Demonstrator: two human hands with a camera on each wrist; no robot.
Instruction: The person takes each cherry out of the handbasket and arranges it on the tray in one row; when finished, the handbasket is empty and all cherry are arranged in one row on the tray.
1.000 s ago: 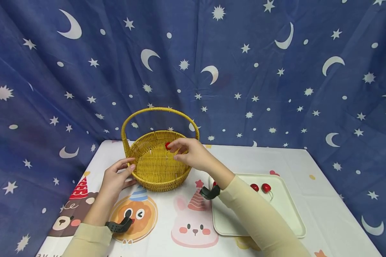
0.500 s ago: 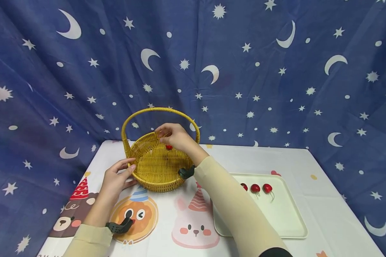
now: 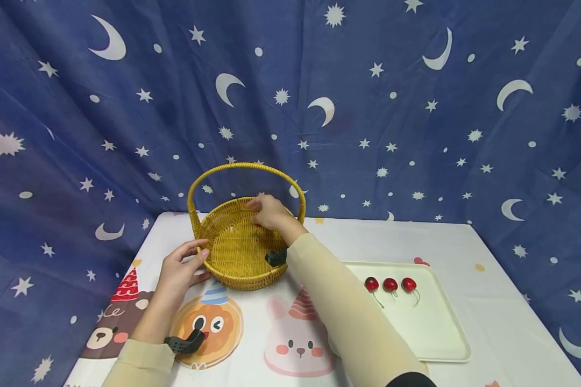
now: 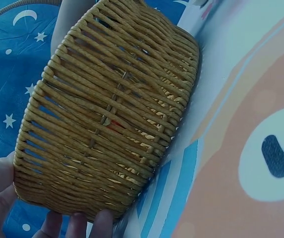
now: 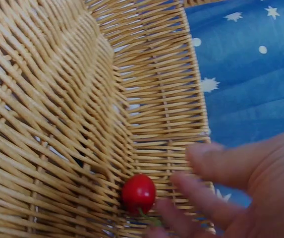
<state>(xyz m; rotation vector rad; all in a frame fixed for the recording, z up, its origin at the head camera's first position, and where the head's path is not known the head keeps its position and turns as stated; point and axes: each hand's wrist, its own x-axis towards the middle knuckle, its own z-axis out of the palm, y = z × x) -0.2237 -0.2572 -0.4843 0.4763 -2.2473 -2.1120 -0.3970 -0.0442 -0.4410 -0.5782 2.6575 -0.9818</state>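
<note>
A round yellow wicker basket (image 3: 237,252) with a tall arched handle (image 3: 244,165) stands on the table's left half. My left hand (image 3: 183,267) grips its left rim; the left wrist view shows the thumb at the rim and fingers against the woven side (image 4: 107,114). My right hand (image 3: 271,213) reaches inside, over the far right part. In the right wrist view, one red cherry (image 5: 139,193) with a green stem lies where the basket's floor meets its wall. The fingers (image 5: 201,196) of my right hand are spread loosely beside that cherry, holding nothing.
A cream tray (image 3: 431,328) lies to the right, partly behind my right sleeve (image 3: 348,306). Three red cherries (image 3: 390,285) with stems sit in a row on it. A white cartoon-print cloth (image 3: 465,252) covers the table; a blue star-and-moon curtain (image 3: 368,118) hangs behind.
My right hand moved left and farther into the basket, then slightly back toward the right. The tray's cherries came into fuller view. My left hand keeps its grip on the rim.
</note>
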